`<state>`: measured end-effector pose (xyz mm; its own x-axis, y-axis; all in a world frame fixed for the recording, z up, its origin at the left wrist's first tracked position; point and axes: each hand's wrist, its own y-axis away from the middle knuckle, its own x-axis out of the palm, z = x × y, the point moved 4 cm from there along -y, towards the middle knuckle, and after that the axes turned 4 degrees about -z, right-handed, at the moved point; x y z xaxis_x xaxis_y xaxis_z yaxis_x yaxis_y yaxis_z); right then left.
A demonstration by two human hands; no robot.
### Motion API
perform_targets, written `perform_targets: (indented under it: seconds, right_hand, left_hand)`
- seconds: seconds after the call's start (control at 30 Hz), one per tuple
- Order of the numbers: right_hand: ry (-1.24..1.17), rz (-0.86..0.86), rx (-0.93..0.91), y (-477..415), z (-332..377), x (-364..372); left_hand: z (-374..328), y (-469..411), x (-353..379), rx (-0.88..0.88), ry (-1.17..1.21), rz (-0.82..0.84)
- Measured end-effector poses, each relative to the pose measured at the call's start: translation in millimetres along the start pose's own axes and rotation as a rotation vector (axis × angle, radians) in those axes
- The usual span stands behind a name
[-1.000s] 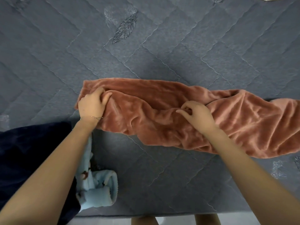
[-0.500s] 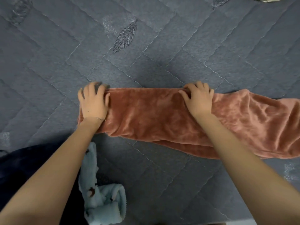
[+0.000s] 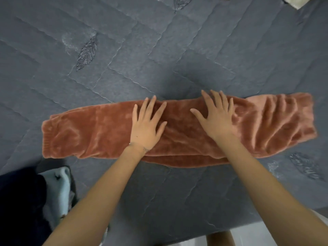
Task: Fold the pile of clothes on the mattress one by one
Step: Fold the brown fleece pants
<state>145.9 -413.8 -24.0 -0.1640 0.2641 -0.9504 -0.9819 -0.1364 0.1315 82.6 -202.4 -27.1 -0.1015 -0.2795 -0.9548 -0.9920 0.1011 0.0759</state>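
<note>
On the gray mattress (image 3: pixel 159 50), in the head view, a fuzzy pink-brown cloth (image 3: pixel 99 135) lies flat in one long strip. It runs across the middle of the picture from 9 o'clock to 3 o'clock.

The left hand (image 3: pixel 147 126) rests flat on the middle of the strip. Its fingers (image 3: pixel 150 107) are straight and spread out. A thin bracelet (image 3: pixel 142 148) is on that wrist. The right hand (image 3: pixel 214 118) lies flat on the cloth just beside it, toward 3 o'clock, with its fingers (image 3: pixel 218 100) spread too.

At 8 o'clock, a dark blue cloth (image 3: pixel 19 201) touches a light blue cloth (image 3: pixel 58 185). A sewn leaf (image 3: pixel 87 53) shows at 11 o'clock. A pale cloth (image 3: pixel 301 1) peeks in at 1 o'clock.
</note>
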Motion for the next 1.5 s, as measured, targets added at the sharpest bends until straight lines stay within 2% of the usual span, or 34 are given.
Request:
perform_targets:
  seconds: [0.33, 0.47, 0.6, 0.7, 0.8, 0.87, 0.97, 1.07, 1.2, 1.33, 1.4, 1.43, 1.5]
  right_hand:
    - [-0.028, -0.065, 0.086, 9, -153, -54]
    - [-0.039, -0.015, 0.330, 11, -234, -69]
    - [-0.246, 0.148, 0.664, 24, -304, -64]
    - [-0.522, 0.176, 0.675, 32, -316, -54]
    - [-0.584, 0.083, 0.666, 37, -313, -49]
    - [-0.718, 0.031, 0.733, 38, -305, -49]
    - [-0.822, -0.062, 0.740, 36, -276, -56]
    - [-0.862, -0.107, 0.611, 35, -219, -71]
    - [-0.924, 0.044, 0.347, 43, -122, -73]
    - [-0.899, 0.270, 0.160, 58, -45, -54]
    - [-0.926, 0.407, 0.098, 71, -14, -41]
    - [-0.955, 0.426, 0.092, 75, -3, -36]
    - [-0.951, 0.293, 0.089, 77, 13, -34]
  left_hand:
    - [-147, -48, 38, -0.010, 0.054, 0.069]
    - [-210, -56, 59, -0.013, 0.150, 0.064]
    - [-260, -55, 77, -0.028, 0.258, 0.095]
    - [-274, -52, 95, -0.075, 0.239, 0.253]
    - [-272, -52, 100, -0.112, 0.278, 0.328]
    - [-271, -56, 89, -0.140, 0.387, 0.248]
    - [-269, -58, 67, -0.257, 0.742, 0.148]
    - [-262, -58, 46, -0.418, 1.109, 0.199]
    - [-224, -58, 20, -0.484, 1.176, 0.107]
    - [-160, -47, 3, -0.744, 1.358, 0.080]
    - [-125, -34, -1, -0.796, 1.298, 0.071]
    - [-107, -25, -4, -0.808, 1.248, 0.047]
    - [-72, -9, -14, -0.797, 1.186, -0.006]
